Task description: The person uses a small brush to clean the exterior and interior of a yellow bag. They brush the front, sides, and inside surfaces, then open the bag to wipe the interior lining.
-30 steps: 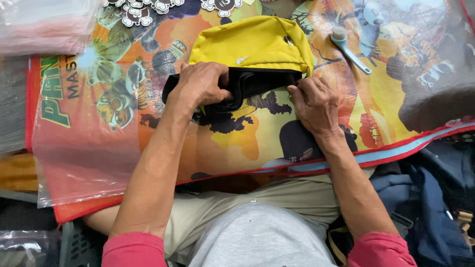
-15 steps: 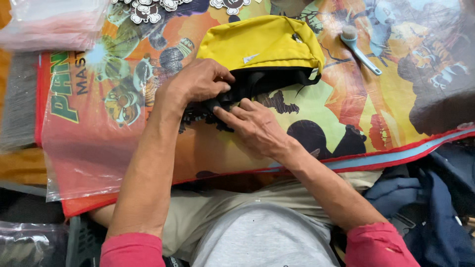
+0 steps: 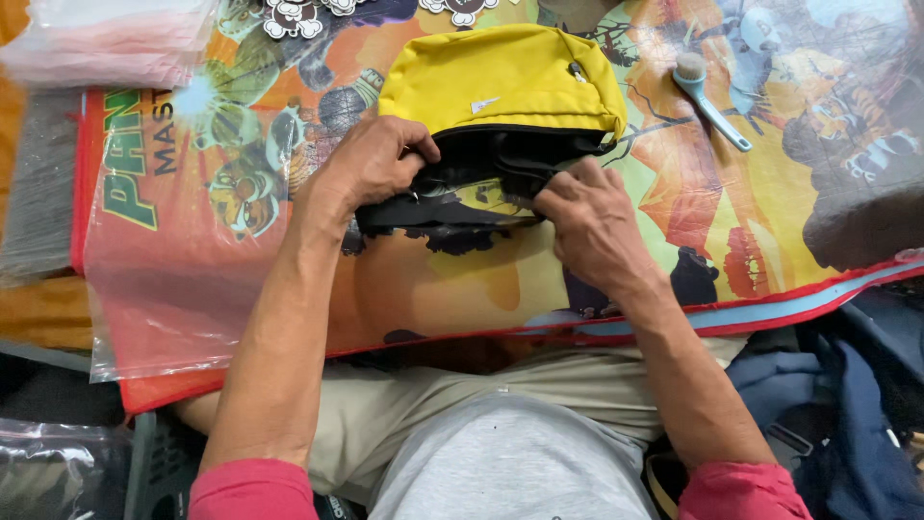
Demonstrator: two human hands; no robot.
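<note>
1. Shifted rightward since half a second ago, the right hand (image 3: 592,226) is now pinched on the black lower edge.
2. That edge is gripped by the left hand (image 3: 371,164) too.
3. Farther off, the yellow pouch (image 3: 500,82) is laid on the printed mat (image 3: 770,221); soft, light fabric, best held by its seams.

I see a yellow pouch (image 3: 500,82) of matt woven cloth with a black fabric underside. The printed cartoon mat (image 3: 770,221) beneath it looks like glossy plastic, catching glare. The clear bags (image 3: 115,43) are shiny film; the small brush (image 3: 710,96) is smooth light-blue plastic.
</note>
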